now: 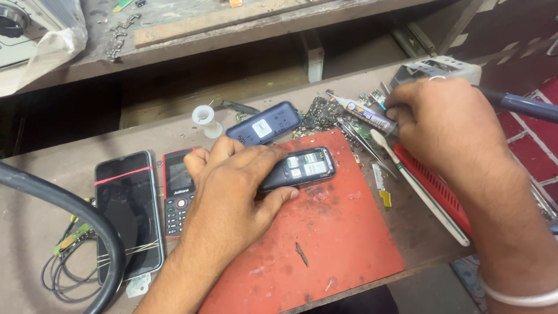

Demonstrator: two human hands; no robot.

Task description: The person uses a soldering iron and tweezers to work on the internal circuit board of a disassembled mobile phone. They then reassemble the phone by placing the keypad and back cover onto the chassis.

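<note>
Head view: left hand (232, 186) grips the opened phone (299, 168) on the red mat (331, 244) while right hand (442, 125) pinches a small tube (369, 115), which looks due at the phone.

The left hand (232, 186) lies on the mat (325, 244), pinning an open phone (299, 168) that juts out to its right, with a keypad phone (177, 195) just left of it, touching its knuckles, and a smartphone (128, 215) further left, over a bunch of wires (64, 261). Behind this hand lie a back cover (264, 123) and, to the cover's left, a spool (204, 118). The right hand (447, 128) sits well right of the left, off the mat's far right corner, its fingertips on a tube (369, 115), with tweezers (363, 142) and a brush (418, 186) just left of and under it, and a circuit board (319, 113) between tube and cover.
</note>
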